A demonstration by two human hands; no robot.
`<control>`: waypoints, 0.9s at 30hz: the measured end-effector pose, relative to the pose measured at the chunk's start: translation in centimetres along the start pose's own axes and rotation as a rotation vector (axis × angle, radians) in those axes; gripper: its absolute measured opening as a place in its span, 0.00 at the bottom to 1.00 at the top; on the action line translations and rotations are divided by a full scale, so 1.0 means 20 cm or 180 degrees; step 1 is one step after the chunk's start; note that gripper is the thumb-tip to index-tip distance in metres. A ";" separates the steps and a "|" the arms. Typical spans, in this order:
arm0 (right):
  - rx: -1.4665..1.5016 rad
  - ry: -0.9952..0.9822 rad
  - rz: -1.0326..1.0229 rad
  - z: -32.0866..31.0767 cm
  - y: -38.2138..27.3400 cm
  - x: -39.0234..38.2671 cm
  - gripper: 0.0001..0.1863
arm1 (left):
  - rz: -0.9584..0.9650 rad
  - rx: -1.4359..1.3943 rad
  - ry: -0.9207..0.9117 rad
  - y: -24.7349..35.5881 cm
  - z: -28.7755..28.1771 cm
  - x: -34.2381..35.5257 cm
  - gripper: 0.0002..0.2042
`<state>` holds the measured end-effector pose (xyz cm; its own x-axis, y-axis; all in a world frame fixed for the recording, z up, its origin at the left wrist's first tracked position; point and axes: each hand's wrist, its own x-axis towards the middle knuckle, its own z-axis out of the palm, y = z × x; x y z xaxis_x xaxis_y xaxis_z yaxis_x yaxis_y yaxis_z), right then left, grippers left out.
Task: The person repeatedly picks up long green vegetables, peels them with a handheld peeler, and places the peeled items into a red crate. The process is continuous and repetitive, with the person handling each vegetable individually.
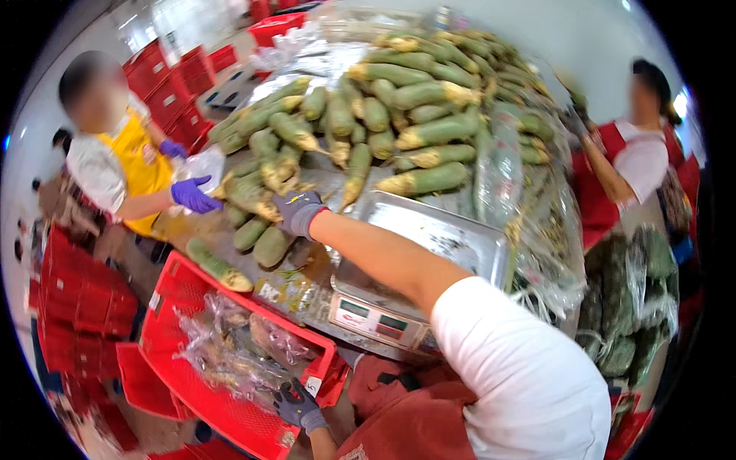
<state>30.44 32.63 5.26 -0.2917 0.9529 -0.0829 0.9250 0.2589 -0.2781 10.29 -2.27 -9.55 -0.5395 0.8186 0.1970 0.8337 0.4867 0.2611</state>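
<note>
My right arm stretches across a metal weighing scale (429,234) to a heap of long green radishes (441,126) with pale yellowish ends. There my right hand (301,213), in a grey glove, has its fingers curled over the pale end of a green radish (253,193); the fingertips are partly hidden. My left hand (299,406), also grey-gloved, is at the near rim of a red crate (230,410), fingers apart and holding nothing. In that crate lie radishes in clear plastic bags (238,349). A single radish (217,264) rests at the table edge above it.
At the left, a person in a yellow apron (138,169) and purple gloves reaches toward the heap. Another person in a red apron (606,165) stands at the right. Clear plastic bags (502,169) lie beside the scale. Red crates (80,291) are stacked at left; bagged radishes (629,299) stand at right.
</note>
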 end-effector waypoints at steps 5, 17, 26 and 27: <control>0.0022 0.1368 -0.0187 -0.32 0.62 -0.75 0.25 | 0.0320 -0.0192 0.0139 -0.07 0.10 0.04 0.13; 0.1734 0.1941 0.3564 0.61 1.24 -1.96 0.50 | 0.0651 0.0055 -0.0078 -0.02 0.01 0.06 0.17; 0.5526 0.2538 0.2553 0.33 1.17 -2.05 0.25 | 0.0470 0.0007 -0.0060 -0.07 0.09 0.08 0.17; 0.6093 0.2584 0.2404 0.23 1.11 -2.07 0.25 | 0.0418 0.0017 -0.0062 -0.06 0.08 0.07 0.17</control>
<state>61.90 -1.73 -1.95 0.5046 0.7445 -0.4372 -0.6401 -0.0173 -0.7681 8.69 -1.28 -11.13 -0.4233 0.8811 0.2109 0.8977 0.3765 0.2291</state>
